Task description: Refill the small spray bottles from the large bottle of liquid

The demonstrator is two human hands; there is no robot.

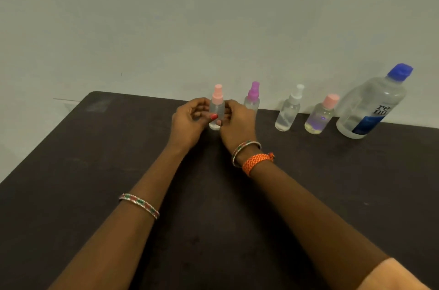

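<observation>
Judging from the blue-capped large clear bottle (370,104) still closed at the table's (95,171) far right, I think refilling has hardly begun: my left hand (190,121) and right hand (235,123) both grip the pink-topped small clear spray bottle (216,109), well left of it, top still on.

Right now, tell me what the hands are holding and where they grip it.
Both hands, left hand and right hand, hold the pink-topped spray bottle by its clear body, one on each side. The spray top is left free.
</observation>
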